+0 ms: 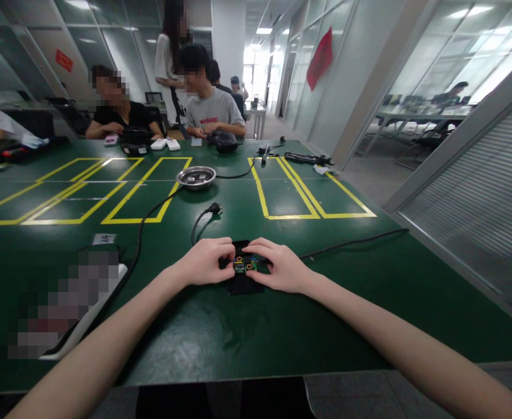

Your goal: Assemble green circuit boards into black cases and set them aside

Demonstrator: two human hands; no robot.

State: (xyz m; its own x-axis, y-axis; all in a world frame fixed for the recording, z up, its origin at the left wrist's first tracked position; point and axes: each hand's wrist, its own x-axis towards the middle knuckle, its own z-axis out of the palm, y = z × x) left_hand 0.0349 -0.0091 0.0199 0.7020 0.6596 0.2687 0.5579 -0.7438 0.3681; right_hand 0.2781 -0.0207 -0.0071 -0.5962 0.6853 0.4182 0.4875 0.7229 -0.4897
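Note:
A small black device (pixel 241 283) with a green circuit board and coloured parts inside lies on the green table (pixel 221 331) in front of me. My left hand (pixel 206 262) grips its left side with curled fingers. My right hand (pixel 280 266) holds its right side, fingers bent over the top edge. Both hands press close around the open middle of the device.
A black power cable and plug (pixel 212 208) lie just behind the device. A metal bowl (pixel 195 176) with small parts stands farther back. Yellow tape marks boxes on the table. A white tray (pixel 90 314) sits at my left. Several people sit at the far end.

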